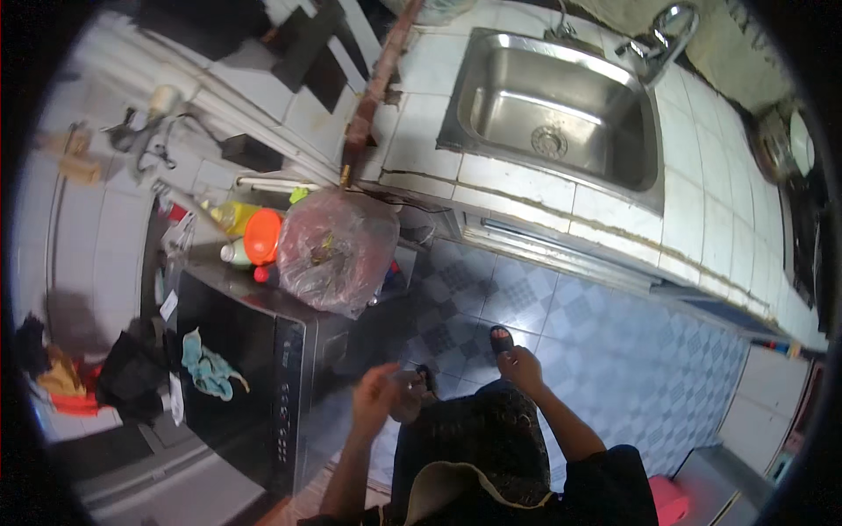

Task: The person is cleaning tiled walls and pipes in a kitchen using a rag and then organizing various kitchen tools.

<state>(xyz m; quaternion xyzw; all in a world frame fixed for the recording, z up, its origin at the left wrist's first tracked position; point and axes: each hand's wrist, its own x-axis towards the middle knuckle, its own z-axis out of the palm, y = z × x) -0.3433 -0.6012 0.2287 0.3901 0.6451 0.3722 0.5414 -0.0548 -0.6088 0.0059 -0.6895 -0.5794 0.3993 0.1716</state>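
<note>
My left hand (376,397) is in front of my body, blurred, beside a small translucent object (406,394) that looks held in its fingers; its kind is unclear. To the right, my right hand (521,368) hangs with its fingers curled, above a sandalled foot (501,338); whether it holds anything cannot be told. Ahead of the hands is a counter of white tiles (513,187) with a stainless steel sink (533,98) and a chrome faucet (658,43). A teal cloth (209,365) lies on the dark appliance at the left.
The dark appliance (230,309) with a control panel stands close on my left. Beyond it are a plastic-covered bundle (339,253), an orange-lidded container (263,237) and bottles. The counter edge runs across ahead. A pink object (669,500) is at the lower right.
</note>
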